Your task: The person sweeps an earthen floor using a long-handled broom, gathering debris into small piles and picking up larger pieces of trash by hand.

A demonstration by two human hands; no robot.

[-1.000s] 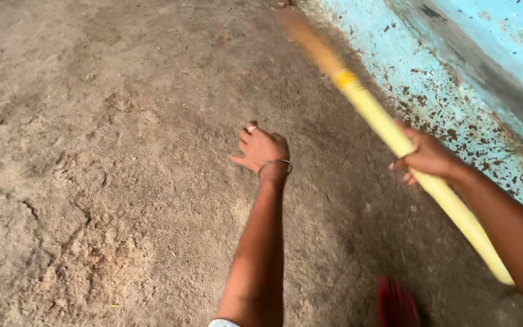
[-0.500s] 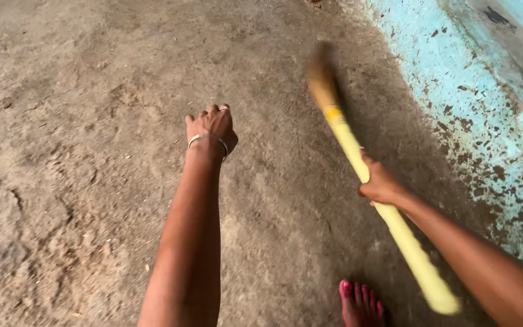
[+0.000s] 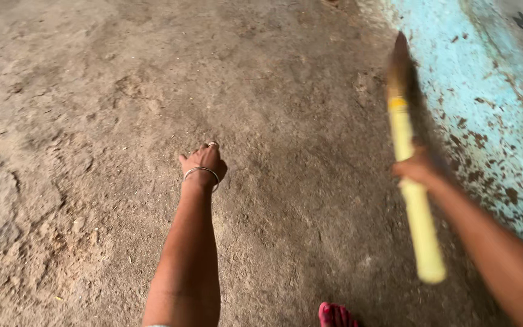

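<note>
Nearest the viewer, toes with pink-painted nails (image 3: pixel 334 315) are seen at the bottom edge, planted on the earthen floor (image 3: pixel 92 151) below and between the two forearms. Above them, the left hand (image 3: pixel 203 162) is stretched forward over the floor with its fingers curled loosely inward; nothing is grasped in it, and it appears to be held out as a counterweight to the other arm rather than for any grip. A thin metal bangle (image 3: pixel 201 172) is worn at its wrist and a ring (image 3: pixel 212 144) is visible on one finger. To the right of it and well apart, the right hand (image 3: pixel 417 168) is clenched around a yellow broom handle (image 3: pixel 416 212); the handle is gripped near its middle, so that its plain butt end hangs below the hand towards the viewer, while the darker, brownish brush end (image 3: pixel 399 63) is carried up and beyond the hand. The broom is blurred, and it cannot be told whether the brush end touches the floor. A band of deeper yellow (image 3: pixel 398 103) is wrapped where handle and brush meet, presumably to bind them. Farther right of that hand, a light blue wall (image 3: pixel 485 72) with flaked brown patches is seen rising from the floor. No packages, labels or signs are seen anywhere around either hand.
</note>
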